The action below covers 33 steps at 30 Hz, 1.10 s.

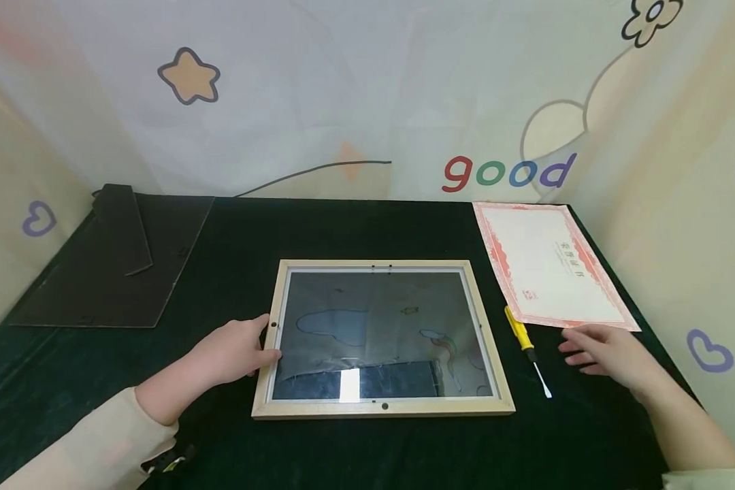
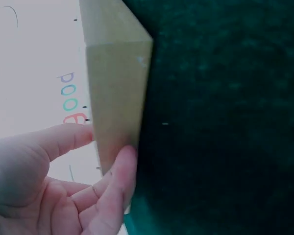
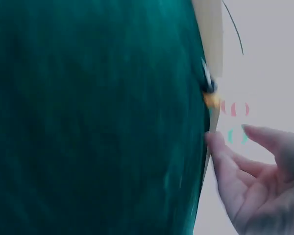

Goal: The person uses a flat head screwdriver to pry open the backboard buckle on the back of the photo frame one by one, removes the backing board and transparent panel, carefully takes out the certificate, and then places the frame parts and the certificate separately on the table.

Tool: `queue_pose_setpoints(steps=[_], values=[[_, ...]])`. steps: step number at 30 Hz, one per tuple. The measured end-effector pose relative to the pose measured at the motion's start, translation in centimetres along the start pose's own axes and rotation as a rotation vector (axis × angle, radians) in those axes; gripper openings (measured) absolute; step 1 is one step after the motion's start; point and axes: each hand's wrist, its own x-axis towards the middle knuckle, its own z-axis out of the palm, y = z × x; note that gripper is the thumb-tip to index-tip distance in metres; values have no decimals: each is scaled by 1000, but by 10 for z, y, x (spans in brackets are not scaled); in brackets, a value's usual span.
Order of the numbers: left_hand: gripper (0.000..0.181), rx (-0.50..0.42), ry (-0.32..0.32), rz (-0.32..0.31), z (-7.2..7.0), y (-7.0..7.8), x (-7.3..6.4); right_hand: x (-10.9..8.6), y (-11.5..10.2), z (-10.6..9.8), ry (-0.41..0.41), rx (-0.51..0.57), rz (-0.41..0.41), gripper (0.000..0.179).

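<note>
A pale wooden picture frame [image 1: 447,410] lies on the dark green cloth, its shiny glass pane [image 1: 367,320] reflecting the wall. My left hand [image 1: 235,350] holds the frame's left side, thumb on one face and fingers around the outer edge. In the left wrist view, the left hand [image 2: 73,186] pinches the wooden side [image 2: 117,93]. My right hand [image 1: 609,357], empty with loosely bent fingers, is just below a certificate sheet [image 1: 533,252] with a red border. Left of that hand lies a yellow-handled screwdriver [image 1: 518,330], its tip toward me.
A black backing board [image 1: 67,292] with a fold-out stand [image 1: 122,231] lies at the far left. Behind the table hangs a printed curtain [image 1: 318,88] with a star, a flower and the word "good". Fabric walls also stand on both sides.
</note>
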Motion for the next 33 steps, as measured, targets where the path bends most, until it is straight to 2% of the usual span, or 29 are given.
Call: queue_pose_setpoints(steps=[3, 5, 7, 10, 13, 16, 19, 21, 23, 26, 28, 30, 33], values=[[50, -69, -32, 15, 0, 0, 2, -4, -16, 13, -65, -188, -33, 49], [47, -97, -31, 16, 1, -2, 2, -3, -25, 21, -83, -242, -65, 38], [47, -106, -18, 13, 2, -2, 2, -3, -30, 26, -79, -273, -85, 31], [51, -140, 3, 2, 4, -2, 3, -4, -35, 28, -83, -264, -97, 28], [59, -227, 14, -1, 6, -4, 3, -4, -38, 32, -74, -284, -104, 30], [69, -418, -21, 7, 8, -10, 3, -3, -42, 36, -71, -303, -109, 32], [77, -719, -112, 0, 10, -17, 4, -4, -47, 40, -103, -287, -103, 31], [80, -918, -174, -26, 13, -21, 5, -5, -49, 43, -130, -276, -99, 32], [81, -1069, -213, -46, 15, -24, 6, -6, -52, 45, -130, -296, -105, 36], [81, -1188, -234, -52, 18, -25, 6, -9, -58, 48, -65, -352, -160, 41], [79, -1229, -234, -51, 18, -25, 6, -11, -63, 51, -32, -368, -218, 42], [77, -1270, -236, -51, 17, -24, 5, -14, -68, 53, -45, -364, -265, 42], [75, -1321, -238, -55, 18, -24, 4, -17, -73, 57, -126, -338, -275, 46]])
